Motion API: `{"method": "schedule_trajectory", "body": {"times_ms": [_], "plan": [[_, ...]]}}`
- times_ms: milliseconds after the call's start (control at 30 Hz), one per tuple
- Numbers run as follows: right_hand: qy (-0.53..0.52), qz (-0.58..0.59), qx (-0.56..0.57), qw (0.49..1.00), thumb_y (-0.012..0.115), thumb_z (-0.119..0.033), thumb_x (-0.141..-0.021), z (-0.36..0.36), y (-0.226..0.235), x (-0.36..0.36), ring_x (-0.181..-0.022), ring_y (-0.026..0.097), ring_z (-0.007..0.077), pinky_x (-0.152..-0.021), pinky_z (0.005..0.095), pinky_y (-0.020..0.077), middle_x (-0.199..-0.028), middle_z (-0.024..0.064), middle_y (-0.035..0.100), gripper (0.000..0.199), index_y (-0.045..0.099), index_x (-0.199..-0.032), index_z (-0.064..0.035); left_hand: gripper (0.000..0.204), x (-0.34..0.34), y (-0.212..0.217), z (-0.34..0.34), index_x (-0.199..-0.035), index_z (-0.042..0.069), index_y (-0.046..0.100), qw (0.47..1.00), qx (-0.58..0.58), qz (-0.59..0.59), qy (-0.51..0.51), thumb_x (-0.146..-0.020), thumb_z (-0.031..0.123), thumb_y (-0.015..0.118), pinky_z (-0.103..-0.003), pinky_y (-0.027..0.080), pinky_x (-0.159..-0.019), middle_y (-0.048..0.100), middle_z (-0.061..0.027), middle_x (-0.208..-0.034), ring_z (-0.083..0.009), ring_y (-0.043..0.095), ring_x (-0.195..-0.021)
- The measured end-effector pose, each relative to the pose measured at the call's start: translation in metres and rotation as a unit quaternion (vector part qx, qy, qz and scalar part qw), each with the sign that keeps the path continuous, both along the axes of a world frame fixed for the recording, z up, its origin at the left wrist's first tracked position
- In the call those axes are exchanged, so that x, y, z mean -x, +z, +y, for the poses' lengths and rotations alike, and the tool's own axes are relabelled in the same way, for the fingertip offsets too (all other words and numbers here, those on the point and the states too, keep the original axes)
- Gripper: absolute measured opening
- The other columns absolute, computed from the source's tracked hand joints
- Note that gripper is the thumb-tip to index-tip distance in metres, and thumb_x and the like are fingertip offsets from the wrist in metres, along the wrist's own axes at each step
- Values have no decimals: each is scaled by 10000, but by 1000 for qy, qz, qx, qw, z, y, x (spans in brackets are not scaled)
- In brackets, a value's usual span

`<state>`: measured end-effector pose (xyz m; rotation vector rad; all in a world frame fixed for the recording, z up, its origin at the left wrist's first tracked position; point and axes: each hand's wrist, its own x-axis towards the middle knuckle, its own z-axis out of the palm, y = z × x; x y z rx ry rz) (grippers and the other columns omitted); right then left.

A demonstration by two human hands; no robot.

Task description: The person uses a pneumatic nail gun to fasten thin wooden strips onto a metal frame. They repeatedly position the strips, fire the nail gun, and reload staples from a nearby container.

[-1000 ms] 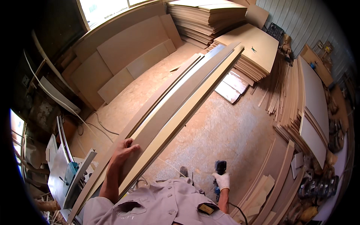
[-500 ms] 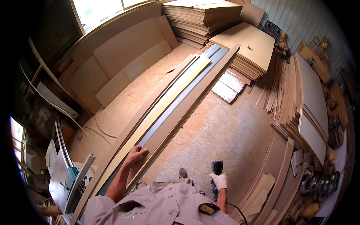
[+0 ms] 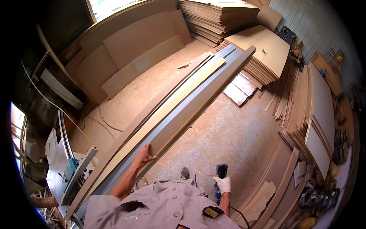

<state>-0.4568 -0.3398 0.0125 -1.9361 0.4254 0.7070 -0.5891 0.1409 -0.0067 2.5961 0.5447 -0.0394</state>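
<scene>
Resting spread on a board (image 3: pixel 177 122), the left hand (image 3: pixel 144 154) could slip, tipping it; the right hand (image 3: pixel 223 184) clasps a power tool (image 3: pixel 221 168).

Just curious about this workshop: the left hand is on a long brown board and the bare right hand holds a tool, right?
Nearly: the head view shows the right hand in a white glove. It holds a tool; the left hand is on the brown board.
</scene>
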Motion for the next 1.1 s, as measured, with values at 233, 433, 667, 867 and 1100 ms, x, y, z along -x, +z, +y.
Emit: {"method": "schedule_trajectory", "body": {"times_ms": [233, 433, 667, 867, 1100], "plan": [[2, 5, -36, 999, 836, -147, -767, 9, -6, -7, -530, 645, 176, -503, 342, 508, -677, 67, 679, 226, 717, -867, 17, 992, 8, -14, 7, -1469, -15, 427, 995, -66, 29, -62, -717, 419, 906, -456, 491, -1015, 578, -246, -1284, -428, 572, -1215], [-1, 5, -55, 998, 842, -110, -775, 18, -5, -3, -530, 626, 171, -506, 338, 509, -703, 63, 679, 208, 707, -877, 10, 901, 29, -62, -1, -1466, -33, 405, 1000, 17, -12, -7, -743, 209, 884, -465, 495, -999, 569, -260, -1257, -437, 575, -1180], [15, 14, -73, 997, 821, -90, -783, 17, -22, -5, -495, 597, 162, -473, 327, 479, -679, 57, 653, 182, 678, -849, 2, 874, 21, -42, -18, -1426, -7, 453, 997, 50, -35, 43, -738, 285, 906, -483, 503, -980, 591, -235, -1240, -439, 586, -1162], [16, 41, -70, 997, 810, -68, -790, 29, -19, -7, -493, 586, 161, -471, 324, 469, -679, 43, 636, 168, 675, -874, -13, 769, 53, -45, 32, -1313, 14, 605, 981, -27, -95, 168, -705, 355, 930, -464, 504, -1030, 641, -223, -1288, -426, 606, -1199], [28, 34, -38, 998, 804, -61, -802, 60, 14, 1, -492, 586, 170, -470, 331, 470, -686, 49, 633, 185, 661, -910, -15, 862, 147, -46, 112, -1338, 4, 565, 982, -125, 11, 144, -626, 302, 949, -441, 496, -1041, 615, -167, -1308, -366, 584, -1237]]}}
